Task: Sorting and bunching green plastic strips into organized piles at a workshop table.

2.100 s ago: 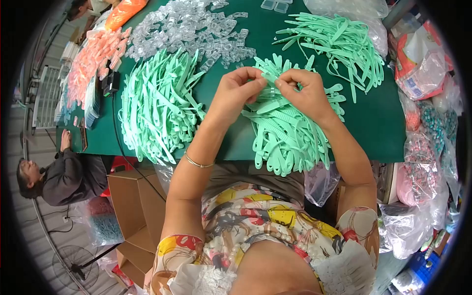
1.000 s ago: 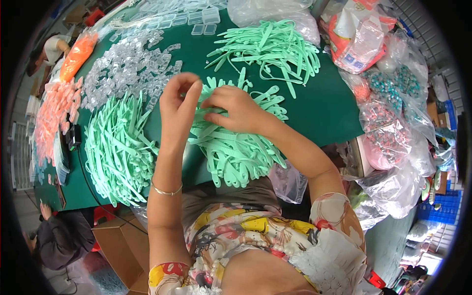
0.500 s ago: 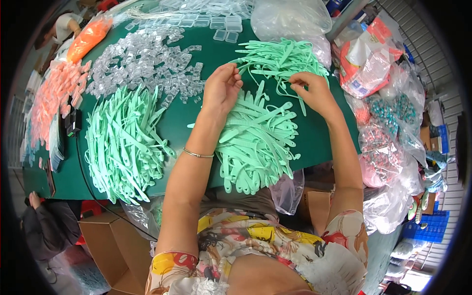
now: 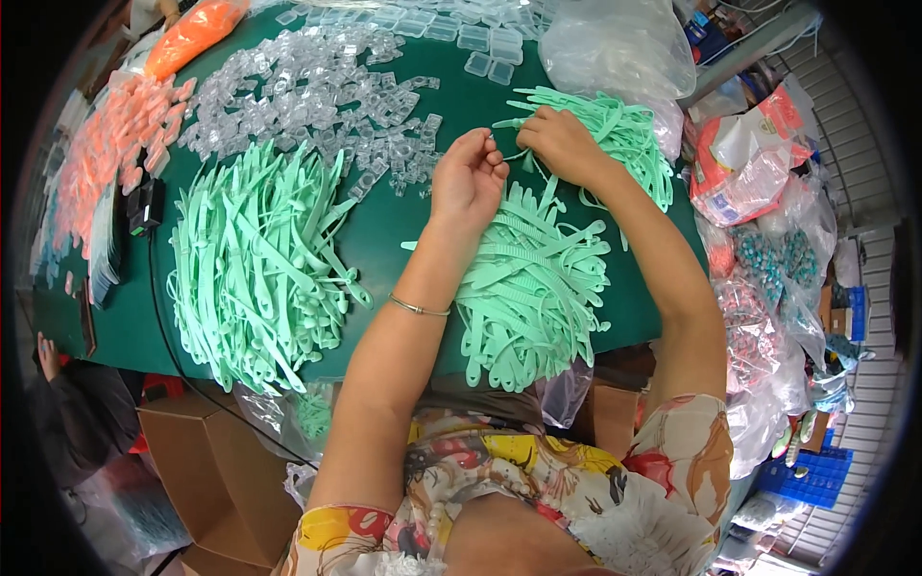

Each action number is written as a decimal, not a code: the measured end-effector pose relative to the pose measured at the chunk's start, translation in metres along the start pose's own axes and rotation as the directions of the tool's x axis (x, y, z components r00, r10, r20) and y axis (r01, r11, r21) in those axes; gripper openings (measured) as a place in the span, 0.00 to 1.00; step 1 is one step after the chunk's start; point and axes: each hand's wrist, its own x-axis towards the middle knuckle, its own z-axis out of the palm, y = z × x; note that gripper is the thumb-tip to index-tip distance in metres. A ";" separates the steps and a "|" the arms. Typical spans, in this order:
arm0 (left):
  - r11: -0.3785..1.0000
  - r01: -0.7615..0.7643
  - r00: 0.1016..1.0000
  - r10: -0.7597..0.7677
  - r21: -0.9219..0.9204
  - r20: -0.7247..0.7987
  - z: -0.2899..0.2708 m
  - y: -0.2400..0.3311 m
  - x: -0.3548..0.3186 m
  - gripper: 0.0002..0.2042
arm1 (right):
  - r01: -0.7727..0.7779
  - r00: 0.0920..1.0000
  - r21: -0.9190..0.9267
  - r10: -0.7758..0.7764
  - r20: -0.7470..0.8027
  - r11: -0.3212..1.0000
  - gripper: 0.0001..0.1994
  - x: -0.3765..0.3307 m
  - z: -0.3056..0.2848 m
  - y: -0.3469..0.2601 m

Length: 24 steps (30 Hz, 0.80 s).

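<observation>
My left hand (image 4: 468, 176) and my right hand (image 4: 558, 142) meet above a dark green table (image 4: 394, 240), both pinching one mint-green plastic strap (image 4: 520, 154) between their fingertips. Just below the hands lies a heap of the same green straps (image 4: 533, 288). Another heap of green straps (image 4: 615, 134) lies behind my right hand. A third, larger heap of green straps (image 4: 254, 264) lies to the left of my left forearm. Many small clear plastic clips (image 4: 327, 96) are spread across the table beyond my left hand.
Orange straps (image 4: 115, 144) lie at the far left, and a clear plastic bag (image 4: 615, 48) sits at the back. Bags of coloured parts (image 4: 768, 250) crowd the right side. A cardboard box (image 4: 211, 470) stands under the table's near edge. Another person (image 4: 58, 403) is at the lower left.
The view has swung about between frames. My hands came together from the near heap, spread apart half a second ago, and now meet again farther back by the rear heap.
</observation>
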 end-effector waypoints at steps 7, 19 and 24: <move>0.982 -0.026 0.999 0.018 0.187 0.042 0.002 -0.001 -0.002 0.07 | -0.323 0.865 0.663 0.496 -0.083 0.675 0.11 -0.004 -0.014 0.016; 0.847 0.140 0.989 -0.101 0.513 -0.104 0.036 -0.037 0.026 0.14 | -0.288 0.880 0.724 0.472 -0.059 0.627 0.11 -0.018 -0.036 -0.024; 0.904 0.035 0.993 0.014 0.427 -0.113 0.025 -0.041 0.029 0.10 | -0.337 0.817 0.404 0.478 -0.323 0.850 0.06 -0.051 -0.026 -0.018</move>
